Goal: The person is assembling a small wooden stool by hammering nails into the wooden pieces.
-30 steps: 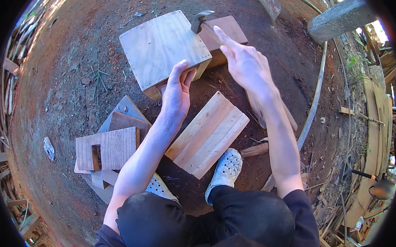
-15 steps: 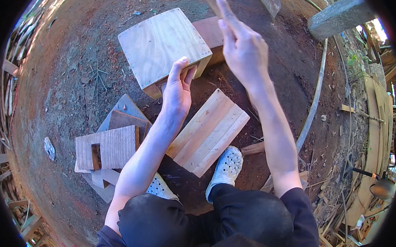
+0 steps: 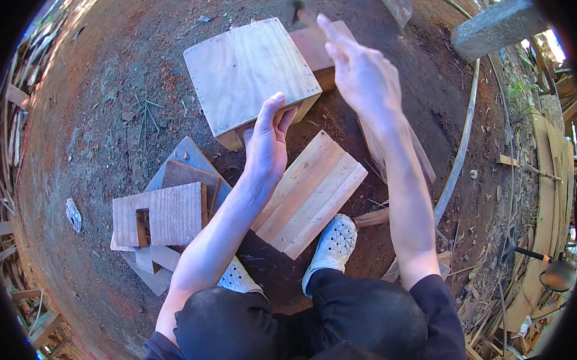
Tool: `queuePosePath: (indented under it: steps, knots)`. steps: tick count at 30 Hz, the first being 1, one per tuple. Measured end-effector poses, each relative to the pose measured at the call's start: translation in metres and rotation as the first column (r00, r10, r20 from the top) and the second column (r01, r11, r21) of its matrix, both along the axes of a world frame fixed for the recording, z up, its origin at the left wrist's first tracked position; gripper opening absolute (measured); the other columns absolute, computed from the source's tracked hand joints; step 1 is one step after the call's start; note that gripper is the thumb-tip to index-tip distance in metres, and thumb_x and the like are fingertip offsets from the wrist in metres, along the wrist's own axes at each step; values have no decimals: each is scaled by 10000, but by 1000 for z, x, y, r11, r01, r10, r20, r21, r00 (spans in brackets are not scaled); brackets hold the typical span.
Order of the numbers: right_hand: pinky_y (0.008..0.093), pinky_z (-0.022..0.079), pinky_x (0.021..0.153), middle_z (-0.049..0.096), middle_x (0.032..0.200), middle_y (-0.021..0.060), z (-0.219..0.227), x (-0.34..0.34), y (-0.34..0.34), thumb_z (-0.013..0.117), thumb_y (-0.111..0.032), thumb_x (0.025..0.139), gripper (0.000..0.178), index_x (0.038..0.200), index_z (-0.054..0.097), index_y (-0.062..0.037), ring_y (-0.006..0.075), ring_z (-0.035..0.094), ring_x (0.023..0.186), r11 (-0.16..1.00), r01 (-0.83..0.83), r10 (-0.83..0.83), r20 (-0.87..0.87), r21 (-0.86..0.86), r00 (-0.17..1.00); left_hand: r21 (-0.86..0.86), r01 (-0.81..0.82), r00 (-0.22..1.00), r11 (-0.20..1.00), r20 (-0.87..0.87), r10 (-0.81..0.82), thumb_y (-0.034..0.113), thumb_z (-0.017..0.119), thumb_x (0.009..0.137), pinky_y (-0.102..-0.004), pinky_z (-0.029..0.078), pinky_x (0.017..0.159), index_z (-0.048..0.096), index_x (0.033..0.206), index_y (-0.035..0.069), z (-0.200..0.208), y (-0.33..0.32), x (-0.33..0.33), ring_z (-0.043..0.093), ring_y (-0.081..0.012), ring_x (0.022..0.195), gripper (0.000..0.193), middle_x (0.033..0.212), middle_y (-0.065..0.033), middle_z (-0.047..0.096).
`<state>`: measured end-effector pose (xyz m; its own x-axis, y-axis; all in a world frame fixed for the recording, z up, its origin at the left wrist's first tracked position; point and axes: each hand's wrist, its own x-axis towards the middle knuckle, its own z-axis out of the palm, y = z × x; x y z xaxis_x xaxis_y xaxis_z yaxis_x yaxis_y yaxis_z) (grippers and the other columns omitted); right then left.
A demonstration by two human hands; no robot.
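Note:
My left hand grips the near edge of a wooden box, its thumb on the top panel and its fingers at the side below. Small nail heads run along the edges of that pale plywood top. My right hand is closed round the handle of a hammer, raised beyond the box's right side. The hammer's metal head is blurred. Under the box's far right corner shows a reddish-brown wooden block.
A slatted wooden panel lies before my feet. At left is a pile of wooden pieces, with a notched board on top. A concrete post stands far right, near a long pale pole. Planks line the right edge.
The box has shifted slightly right along with my left hand. My right hand has moved down and a little right, and the hammer head now shows fully in view.

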<state>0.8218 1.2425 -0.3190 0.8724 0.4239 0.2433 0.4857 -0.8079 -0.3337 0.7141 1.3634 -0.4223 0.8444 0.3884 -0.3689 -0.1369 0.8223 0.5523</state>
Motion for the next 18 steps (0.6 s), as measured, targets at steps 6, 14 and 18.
queuePosePath:
  steps: [6,14,18]
  knots:
    - [475,577,831,744,985,151,-12,1,1,505,-344,1049,438,1481,474,-407,360,726,902,995,-36,35,-11,-90,999,-4,-1,1000,1000,5,1,154,748,900,-352,464,1127,601,1162,27,-2,-3,0,628,-170,1154,326,1160,-62,654]
    - [487,572,822,743,970,151,-4,-7,7,491,-326,1051,429,1474,490,-390,372,722,901,996,-9,5,-41,-92,999,2,13,1000,1000,19,-13,164,757,894,-341,482,1109,608,1133,35,-2,-5,-1,624,-160,1145,309,1144,-57,651]
    - [420,593,741,744,855,157,13,-24,12,520,-235,1037,447,1483,512,-267,295,751,797,994,-9,-11,191,108,982,-2,-1,1000,1000,7,1,162,755,894,-337,479,1112,624,1105,49,-7,-2,-1,625,-154,1141,273,1135,-42,653]
